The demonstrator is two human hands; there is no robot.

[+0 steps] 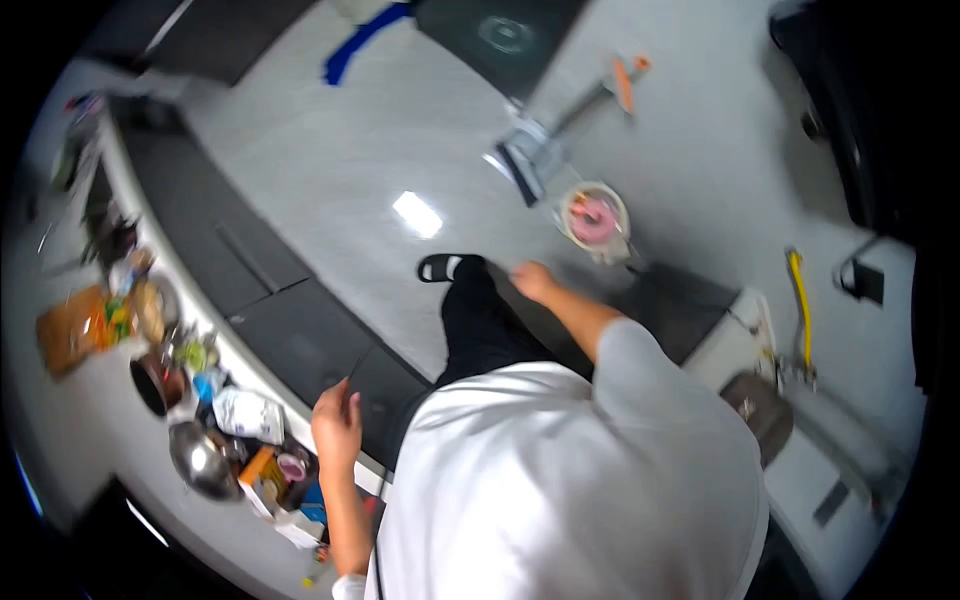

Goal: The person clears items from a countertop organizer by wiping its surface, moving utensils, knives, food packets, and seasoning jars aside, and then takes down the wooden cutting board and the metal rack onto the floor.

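My left hand (337, 425) hangs beside the counter edge at the lower left, its fingers loosely apart and holding nothing visible. My right hand (533, 282) is out in front of my body, above the floor near my dark trousers (480, 320). Its fingers are small and blurred, so their pose is unclear. One foot in a black slipper (440, 268) with a white stripe shows on the pale floor (330, 160).
Along the left counter lie a steel bowl (203, 460), a brown pot (155, 383), a white packet (248, 415) and a cardboard piece (72, 330). Ahead are a dustpan (530, 160) and a lined bin (593, 218). A sink counter (745, 330) and yellow hose (801, 305) are right.
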